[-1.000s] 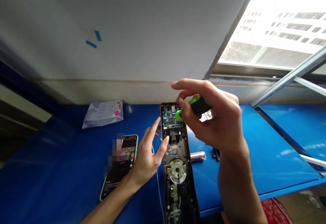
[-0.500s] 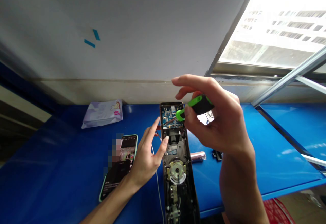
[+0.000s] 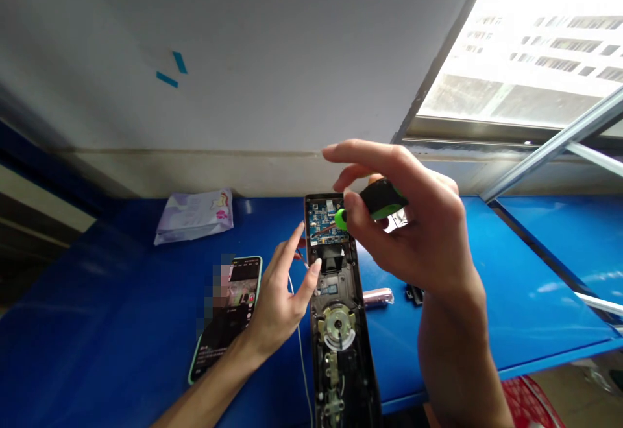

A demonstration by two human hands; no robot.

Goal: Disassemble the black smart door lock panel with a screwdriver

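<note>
A long black electronic door lock housing (image 3: 367, 363) lies open-backed on the blue table, with a blue circuit board (image 3: 324, 220) at its far end and a round metal mechanism (image 3: 339, 326) lower down. Green and black, the screwdriver (image 3: 382, 200) is held by my right hand (image 3: 423, 220), between thumb and curled fingers, index finger stretched out. Its shaft slants down left, the tip at the board's lower left. My left hand (image 3: 285, 292) grips the housing's left edge, thumb over the rim and index finger along the side. Thin reddish wires (image 3: 302, 258) run beside those fingers.
Left of the housing lies a phone (image 3: 226, 324) with its screen lit, and behind it a pale purple packet (image 3: 195, 216). A white cable (image 3: 302, 356) runs alongside the housing. To the right are a pinkish wrapped cylinder (image 3: 378, 297) and a small black part (image 3: 415, 294).
The screwdriver handle has turned in my right hand, black now facing up where green was, and my thumb has shifted up and left. My left hand keeps its hold.
</note>
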